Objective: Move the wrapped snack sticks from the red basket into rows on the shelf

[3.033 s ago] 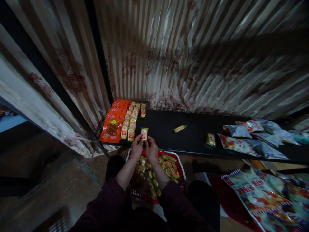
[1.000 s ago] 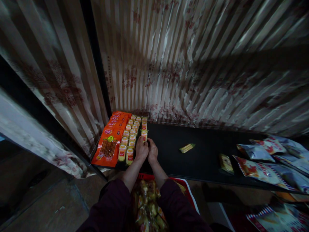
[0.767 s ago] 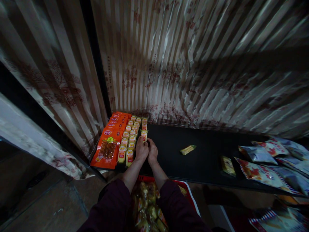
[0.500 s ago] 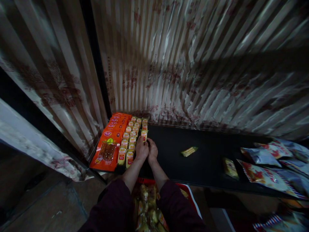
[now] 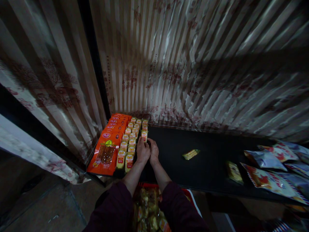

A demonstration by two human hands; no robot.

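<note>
My left hand (image 5: 143,150) and my right hand (image 5: 154,150) are close together over the shelf, fingers closed around the lower part of a small yellow packaged snack (image 5: 144,135). It stands at the front of the third short row, its label facing me. Two longer rows of matching yellow snack packs (image 5: 128,162) run just left of my left hand. Beyond them lie overlapping orange snack bags (image 5: 107,151) with a clear window. My fingertips are partly hidden by the hands.
On the black shelf (image 5: 169,167) a loose yellow packet (image 5: 191,154) and another yellow pack (image 5: 234,173) lie to the right, then a pile of white and red bags (image 5: 271,180). Below my arms is a red crate (image 5: 189,194) of packs. A black post (image 5: 96,58) and striped sheeting (image 5: 193,64) stand behind.
The view has shifted slightly, so the things on the right sit a little further right and lower. Both hands stay at the same yellow snack pack, with barely any movement.
</note>
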